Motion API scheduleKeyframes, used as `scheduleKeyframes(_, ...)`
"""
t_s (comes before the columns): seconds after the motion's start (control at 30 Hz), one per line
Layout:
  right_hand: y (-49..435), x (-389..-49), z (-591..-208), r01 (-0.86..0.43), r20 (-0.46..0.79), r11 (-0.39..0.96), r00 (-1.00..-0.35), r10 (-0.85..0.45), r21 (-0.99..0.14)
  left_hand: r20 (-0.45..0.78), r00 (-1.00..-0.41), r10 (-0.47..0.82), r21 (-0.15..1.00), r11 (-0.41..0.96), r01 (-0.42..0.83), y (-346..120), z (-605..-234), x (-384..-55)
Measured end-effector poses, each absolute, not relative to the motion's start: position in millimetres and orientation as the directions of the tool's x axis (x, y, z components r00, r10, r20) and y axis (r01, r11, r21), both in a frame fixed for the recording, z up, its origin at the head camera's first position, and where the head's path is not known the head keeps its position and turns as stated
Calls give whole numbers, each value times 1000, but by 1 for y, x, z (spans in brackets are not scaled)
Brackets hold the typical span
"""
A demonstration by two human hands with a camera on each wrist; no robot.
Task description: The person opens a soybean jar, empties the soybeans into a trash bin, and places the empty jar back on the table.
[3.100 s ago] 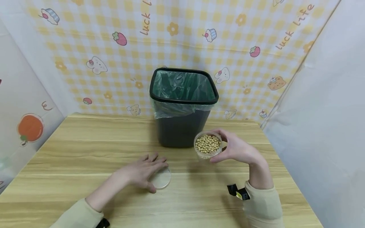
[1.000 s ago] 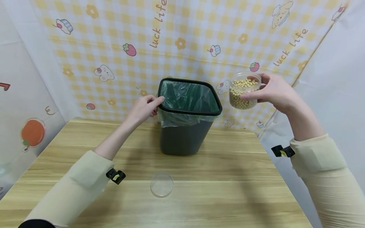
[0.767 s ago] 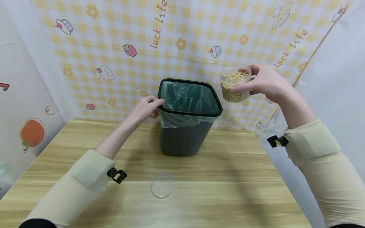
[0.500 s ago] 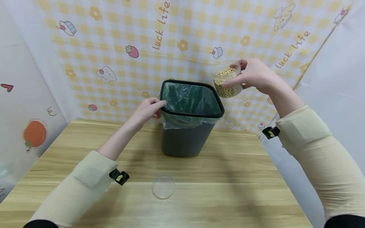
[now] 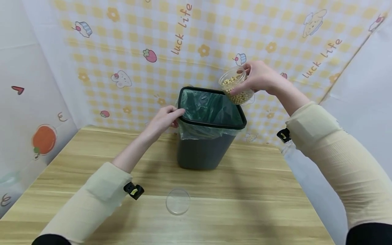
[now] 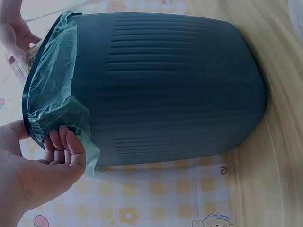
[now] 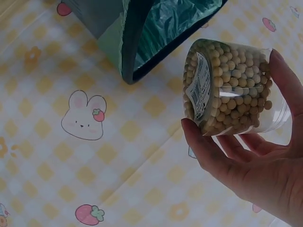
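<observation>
A dark grey trash can (image 5: 200, 153) with a black rim stands on the table, lined with a thin green bag (image 5: 202, 105). My left hand (image 5: 165, 119) pinches the rim and bag at its left corner; in the left wrist view the fingers (image 6: 61, 146) curl under the rim over the bag. My right hand (image 5: 260, 78) grips a clear lidless jar (image 5: 237, 90), tilted leftward at the can's right back corner. Soybean-like pale beads (image 7: 236, 85) fill much of the jar, and a label (image 7: 201, 87) is stuck on its base. None are seen falling.
A clear round lid (image 5: 178, 201) lies on the wooden table (image 5: 245, 211) in front of the can. Behind the can hangs a yellow checked cloth (image 5: 128, 51). White sheets close off both sides.
My left hand went from the lid to the can's rim. The right hand lifted the jar, then carried it left to the can's opening and tilted it further.
</observation>
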State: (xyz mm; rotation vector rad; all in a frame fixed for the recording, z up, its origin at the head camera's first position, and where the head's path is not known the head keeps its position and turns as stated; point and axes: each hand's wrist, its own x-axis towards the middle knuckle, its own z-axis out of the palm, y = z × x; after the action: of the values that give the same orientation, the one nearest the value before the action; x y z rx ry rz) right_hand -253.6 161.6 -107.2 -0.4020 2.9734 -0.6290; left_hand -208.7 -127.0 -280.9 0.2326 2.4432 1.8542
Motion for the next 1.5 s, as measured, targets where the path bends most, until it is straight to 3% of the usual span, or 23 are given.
scheduleKeyframes(0.37, 142, -260, -112, -331, -24, 926, -940, -341, -183, 49, -986, 162, 965, 247, 88, -124, -284, -209)
scheduleKeyframes(1.5, 115, -266, -124, -406, -41, 914, -913, -406, -8, 70, -987, 144, 979, 181, 96, -126, -287, -208)
